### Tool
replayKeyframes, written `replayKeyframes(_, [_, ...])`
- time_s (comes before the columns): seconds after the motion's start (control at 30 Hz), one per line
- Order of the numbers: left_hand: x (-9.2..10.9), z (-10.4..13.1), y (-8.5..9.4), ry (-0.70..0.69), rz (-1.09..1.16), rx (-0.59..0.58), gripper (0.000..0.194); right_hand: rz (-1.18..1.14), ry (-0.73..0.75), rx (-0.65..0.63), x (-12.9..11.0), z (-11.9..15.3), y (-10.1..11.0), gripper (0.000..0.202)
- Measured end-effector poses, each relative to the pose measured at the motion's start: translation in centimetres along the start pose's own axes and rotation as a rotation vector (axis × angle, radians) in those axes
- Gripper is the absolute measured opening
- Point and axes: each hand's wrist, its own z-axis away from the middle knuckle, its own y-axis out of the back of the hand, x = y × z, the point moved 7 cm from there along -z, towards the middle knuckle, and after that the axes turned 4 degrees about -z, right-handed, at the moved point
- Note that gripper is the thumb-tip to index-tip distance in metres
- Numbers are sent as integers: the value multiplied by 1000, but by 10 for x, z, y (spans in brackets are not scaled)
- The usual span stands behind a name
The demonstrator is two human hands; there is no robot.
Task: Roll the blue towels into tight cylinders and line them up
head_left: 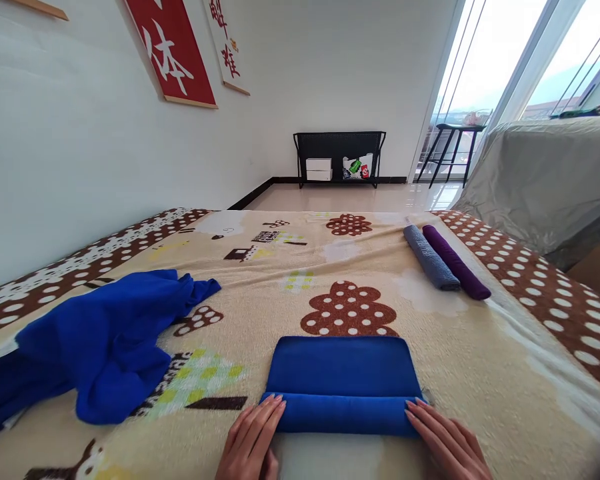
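A blue towel [341,363] lies in front of me, its near part wound into a roll and its far part flat. My left hand [253,437] is at the roll's left end, fingers together over the top and the thumb tucked low on the near side. At the right end, my right hand [447,437] has its fingertips on the roll in the same way; its thumb is hidden. Off to the left sits a crumpled blue cloth [123,340]. Farther away on the right, a rolled grey-blue towel [431,258] lies beside a rolled purple towel [456,262].
A patterned cream blanket [260,313] with brown dotted borders covers the bed. The white wall [70,147] runs along the left. Beyond the far edge stand a black rack [339,150] and a stool [453,143]. A sheet-covered bulky object [545,180] is at right.
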Motion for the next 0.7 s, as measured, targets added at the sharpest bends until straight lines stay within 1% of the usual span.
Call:
replayKeyframes(0.07, [0, -7, -5, 35, -14, 29, 63, 20, 42, 37, -1, -14, 1, 58])
replayKeyframes(0.1, [-1, -12, -7, 59, -12, 27, 61, 21, 40, 46, 0, -21, 1, 53])
replayKeyframes(0.17, [-5, -26, -9, 111, 13, -16, 55, 2, 1, 10, 2, -35, -1, 46])
replayKeyframes(0.23, [-9, -43, -10, 179, 48, -95, 46, -31, -80, -49, 5, -44, -6, 41])
replayKeyframes(0.3, [-13, -58, -12, 248, 65, -210, 37, -51, -176, -85, 8, -51, -11, 35])
replayKeyframes(0.37, [-11, -70, -16, 293, 38, -304, 35, -24, -254, -67, 8, -57, -14, 32])
replayKeyframes(0.4, [-7, -75, -19, 302, 13, -323, 35, 11, -275, -43, 7, -61, -15, 33])
replayKeyframes(0.43, [-1, -80, -21, 298, -7, -312, 36, 52, -282, -15, 3, -65, -17, 35])
replayKeyframes(0.5, [18, -88, -28, 243, -13, -228, 40, 119, -246, 32, -12, -75, -22, 44])
replayKeyframes(0.57, [45, -94, -38, 114, 21, -126, 49, 121, -156, 48, -34, -85, -32, 53])
replayKeyframes(0.63, [69, -95, -47, -14, 46, -72, 56, 84, -89, 46, -53, -93, -43, 57])
replayKeyframes(0.7, [79, -93, -53, -80, 44, -62, 57, 66, -64, 41, -60, -95, -50, 58])
